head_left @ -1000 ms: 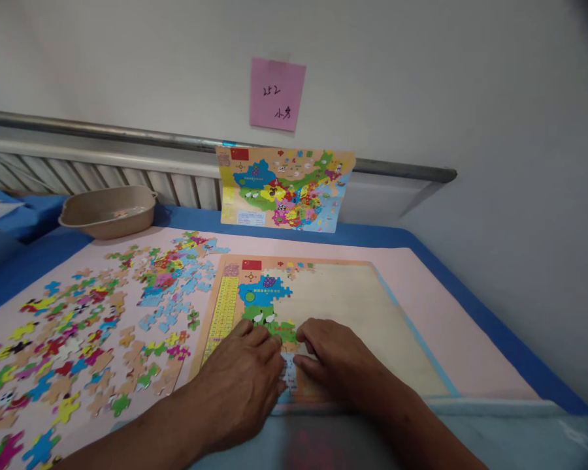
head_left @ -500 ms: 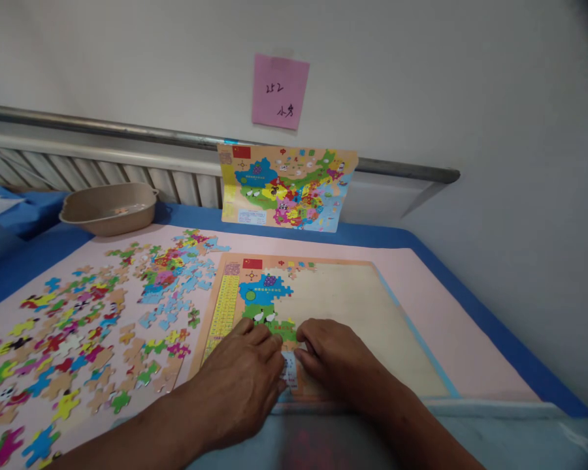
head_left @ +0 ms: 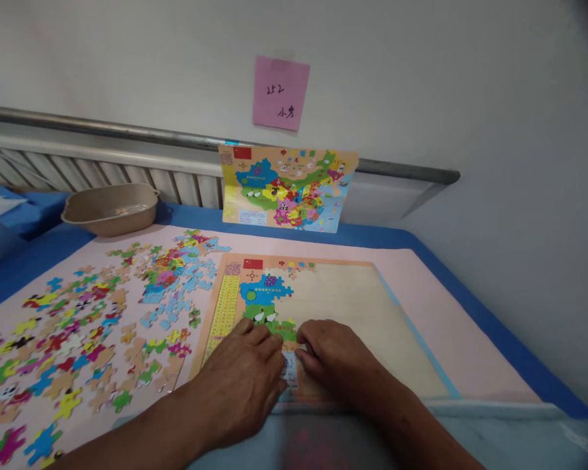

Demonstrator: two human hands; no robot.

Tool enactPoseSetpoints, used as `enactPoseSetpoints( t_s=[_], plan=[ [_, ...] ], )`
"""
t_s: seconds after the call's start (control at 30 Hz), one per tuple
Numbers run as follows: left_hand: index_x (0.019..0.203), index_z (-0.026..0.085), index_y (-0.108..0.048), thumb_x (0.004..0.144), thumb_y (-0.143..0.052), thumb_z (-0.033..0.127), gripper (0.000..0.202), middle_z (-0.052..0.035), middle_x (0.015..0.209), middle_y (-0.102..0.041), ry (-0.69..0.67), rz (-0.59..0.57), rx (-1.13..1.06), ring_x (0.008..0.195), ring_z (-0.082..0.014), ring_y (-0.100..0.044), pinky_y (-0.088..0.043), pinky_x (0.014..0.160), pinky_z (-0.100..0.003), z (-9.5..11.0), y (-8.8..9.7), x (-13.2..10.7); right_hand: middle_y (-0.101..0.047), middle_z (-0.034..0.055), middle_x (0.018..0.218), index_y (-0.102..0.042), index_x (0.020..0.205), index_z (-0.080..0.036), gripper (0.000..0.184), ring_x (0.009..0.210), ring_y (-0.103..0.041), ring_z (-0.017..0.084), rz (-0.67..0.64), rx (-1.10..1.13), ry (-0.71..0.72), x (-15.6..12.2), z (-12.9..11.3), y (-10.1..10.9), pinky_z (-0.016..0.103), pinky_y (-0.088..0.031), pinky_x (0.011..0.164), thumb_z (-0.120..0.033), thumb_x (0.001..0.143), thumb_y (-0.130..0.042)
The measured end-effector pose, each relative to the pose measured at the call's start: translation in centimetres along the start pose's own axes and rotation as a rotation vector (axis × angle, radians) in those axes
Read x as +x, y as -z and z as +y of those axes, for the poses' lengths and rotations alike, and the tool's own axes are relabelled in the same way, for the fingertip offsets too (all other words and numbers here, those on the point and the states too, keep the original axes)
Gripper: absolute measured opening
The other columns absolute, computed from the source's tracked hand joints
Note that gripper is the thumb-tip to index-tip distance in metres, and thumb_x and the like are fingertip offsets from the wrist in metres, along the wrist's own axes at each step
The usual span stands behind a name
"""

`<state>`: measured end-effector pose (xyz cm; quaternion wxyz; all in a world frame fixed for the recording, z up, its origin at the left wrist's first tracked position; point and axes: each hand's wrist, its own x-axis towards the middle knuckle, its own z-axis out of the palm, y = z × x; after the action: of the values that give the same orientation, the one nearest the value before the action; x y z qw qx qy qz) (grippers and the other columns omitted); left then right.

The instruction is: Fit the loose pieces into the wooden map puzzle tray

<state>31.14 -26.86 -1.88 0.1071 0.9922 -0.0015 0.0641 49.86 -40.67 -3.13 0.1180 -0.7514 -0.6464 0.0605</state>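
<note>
A puzzle board (head_left: 353,307) with an orange frame lies on the pink mat, with a few blue and green map pieces (head_left: 264,297) fitted at its upper left. My left hand (head_left: 245,382) and my right hand (head_left: 338,359) rest side by side on the board's near left part. Their fingertips meet over a pale piece with small print (head_left: 289,367), pressing it flat onto the board. Both hands have fingers curled down and close together on that piece.
Several loose coloured puzzle pieces (head_left: 78,333) cover the pink mat (head_left: 445,326) at the left. A beige bowl (head_left: 110,207) sits at the back left. A finished map picture (head_left: 287,188) leans against the wall under a pink sticky note (head_left: 280,93).
The hands stay almost where they were; my right fingers have drawn slightly closer to the left ones over the pale piece. The view has shifted a little.
</note>
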Motion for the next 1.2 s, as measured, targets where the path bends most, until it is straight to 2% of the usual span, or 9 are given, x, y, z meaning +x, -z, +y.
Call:
enactPoseSetpoints(
  t_s=[0.1,0.2,0.27,0.5,0.9,1.2],
  plan=[
    [0.104,0.022,-0.068,0.101,-0.056,0.037,0.019,-0.0047,0.121,-0.071,0.023,0.006,-0.023,0.106,-0.0273,-0.060,-0.040,0.097,-0.052,0.1,0.1,-0.1,-0.064,-0.0007,0.085,-0.061,0.092,-0.020,0.014,0.077,-0.054,0.020,0.005,-0.012,0.005,-0.1,0.2,-0.3,0.034,-0.028,0.069,-0.016,0.091,-0.074],
    [0.111,0.021,-0.069,0.099,-0.061,0.040,0.023,-0.0059,0.142,-0.065,0.016,0.015,-0.046,0.122,-0.0303,-0.057,-0.037,0.106,-0.053,-0.1,0.4,0.0,-0.064,0.0001,0.087,-0.061,0.093,-0.020,0.011,0.079,-0.054,0.021,0.008,-0.023,0.015,-0.2,0.3,-0.6,0.034,-0.028,0.070,-0.018,0.094,-0.073],
    [0.112,0.021,-0.069,0.098,-0.064,0.041,0.025,-0.0046,0.147,-0.063,0.002,0.005,-0.077,0.129,-0.0308,-0.054,-0.035,0.110,-0.053,-0.3,0.8,0.2,-0.065,0.0003,0.087,-0.062,0.094,-0.020,0.010,0.079,-0.055,0.021,0.005,-0.026,0.024,-0.3,0.4,-0.6,0.034,-0.029,0.070,-0.019,0.095,-0.072],
    [0.100,0.021,-0.072,0.097,-0.064,0.040,0.021,-0.0026,0.140,-0.068,-0.020,-0.005,-0.108,0.126,-0.0296,-0.056,-0.038,0.105,-0.052,-0.8,1.4,0.7,-0.065,0.0002,0.086,-0.061,0.094,-0.020,0.009,0.078,-0.056,0.020,-0.005,-0.028,0.034,-0.1,0.2,0.0,0.033,-0.032,0.069,-0.020,0.100,-0.068],
    [0.102,0.019,-0.073,0.097,-0.064,0.050,0.032,-0.0059,0.132,-0.070,-0.043,-0.050,0.009,0.121,-0.0308,-0.057,-0.038,0.104,-0.054,-0.3,1.5,1.1,-0.065,0.0002,0.085,-0.061,0.092,-0.020,0.011,0.075,-0.057,0.020,-0.012,-0.043,0.049,0.1,0.2,0.1,0.032,-0.033,0.067,-0.015,0.099,-0.068],
    [0.103,0.019,-0.073,0.096,-0.065,0.049,0.032,-0.0058,0.127,-0.071,-0.047,-0.050,0.007,0.118,-0.0302,-0.057,-0.037,0.104,-0.053,-0.3,1.5,1.1,-0.067,0.0012,0.084,-0.062,0.090,-0.019,0.016,0.075,-0.062,0.020,-0.024,-0.030,0.106,0.3,0.0,0.1,0.031,-0.039,0.069,-0.011,0.103,-0.056]
  ],
)
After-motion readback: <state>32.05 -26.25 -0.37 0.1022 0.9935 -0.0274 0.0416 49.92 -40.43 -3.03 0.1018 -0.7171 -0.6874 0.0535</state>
